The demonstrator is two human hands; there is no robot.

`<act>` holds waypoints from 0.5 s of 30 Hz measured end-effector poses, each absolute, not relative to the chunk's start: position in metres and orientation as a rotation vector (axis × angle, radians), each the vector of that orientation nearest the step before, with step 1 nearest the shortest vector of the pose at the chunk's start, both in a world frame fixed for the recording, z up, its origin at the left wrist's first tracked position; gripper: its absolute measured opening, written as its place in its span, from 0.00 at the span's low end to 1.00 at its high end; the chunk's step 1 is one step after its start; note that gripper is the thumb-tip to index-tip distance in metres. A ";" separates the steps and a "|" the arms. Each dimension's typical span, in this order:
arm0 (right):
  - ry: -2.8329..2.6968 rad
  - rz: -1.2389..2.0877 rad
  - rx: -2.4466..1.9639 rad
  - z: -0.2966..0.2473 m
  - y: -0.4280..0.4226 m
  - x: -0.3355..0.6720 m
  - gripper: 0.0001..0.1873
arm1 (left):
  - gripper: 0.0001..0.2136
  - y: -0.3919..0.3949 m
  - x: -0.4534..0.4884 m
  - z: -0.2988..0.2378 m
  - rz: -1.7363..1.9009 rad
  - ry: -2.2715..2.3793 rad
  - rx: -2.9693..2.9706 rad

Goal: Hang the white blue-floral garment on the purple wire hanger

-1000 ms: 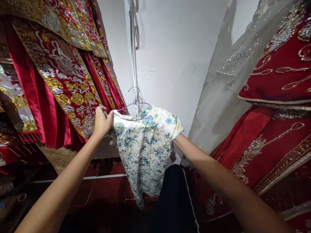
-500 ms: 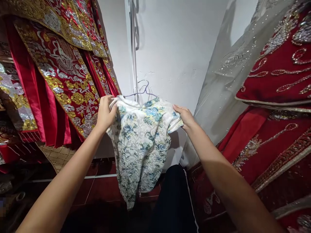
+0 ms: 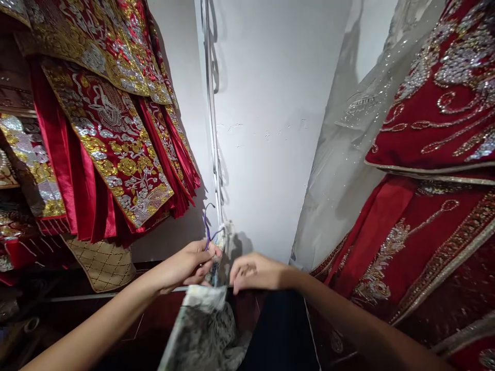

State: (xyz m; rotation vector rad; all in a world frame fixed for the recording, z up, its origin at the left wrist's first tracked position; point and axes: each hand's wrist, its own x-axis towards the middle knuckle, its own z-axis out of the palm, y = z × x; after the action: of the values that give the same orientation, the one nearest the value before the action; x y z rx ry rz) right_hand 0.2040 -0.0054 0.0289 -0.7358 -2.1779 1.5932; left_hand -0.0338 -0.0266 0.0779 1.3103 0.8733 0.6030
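A small white garment with a blue and green flower print (image 3: pixel 207 324) hangs folded down from between my hands, low in the middle of the view. It is on a thin purple wire hanger (image 3: pixel 208 226), whose hook sticks up above my fingers. My left hand (image 3: pixel 187 265) is closed on the top of the garment and the hanger. My right hand (image 3: pixel 253 271) sits just to the right with fingers curled against the cloth's upper edge.
Red robes with gold and silver embroidery (image 3: pixel 112 123) hang at the left. A red beaded dress (image 3: pixel 433 170) and a sheer sequinned veil (image 3: pixel 348 154) hang at the right. A white wall with a metal rail (image 3: pixel 211 103) stands ahead.
The garment came down from chest height, where it was spread between both hands, and is now bunched together. Both hands moved down and closer to each other.
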 end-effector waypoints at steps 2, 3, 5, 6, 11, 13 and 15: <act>-2.005 1.095 -0.920 0.033 0.028 0.216 0.22 | 0.15 -0.029 -0.047 0.088 0.613 0.967 1.514; -1.916 0.871 -0.976 0.035 0.044 0.221 0.25 | 0.17 -0.026 -0.054 0.095 0.643 1.016 1.622; -1.843 0.635 -1.007 0.039 0.072 0.227 0.28 | 0.18 -0.013 -0.069 0.112 0.733 1.109 1.800; -1.865 0.638 -0.998 0.041 0.082 0.229 0.25 | 0.18 -0.004 -0.076 0.119 0.769 1.144 1.866; -1.706 1.250 -0.818 0.059 0.114 0.225 0.26 | 0.17 0.042 -0.104 0.137 0.984 1.271 2.057; -1.526 1.331 -0.764 0.075 0.124 0.219 0.25 | 0.14 0.046 -0.106 0.138 1.295 1.370 2.129; -1.401 1.306 -0.722 0.096 0.137 0.211 0.25 | 0.13 0.040 -0.104 0.137 1.677 1.485 2.208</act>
State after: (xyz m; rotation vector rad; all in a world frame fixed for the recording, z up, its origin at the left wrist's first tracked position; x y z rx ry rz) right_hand 0.2114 0.1366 0.0955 -0.7222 -1.4012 1.3062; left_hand -0.1041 0.0401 0.1367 2.2084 1.4848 1.6772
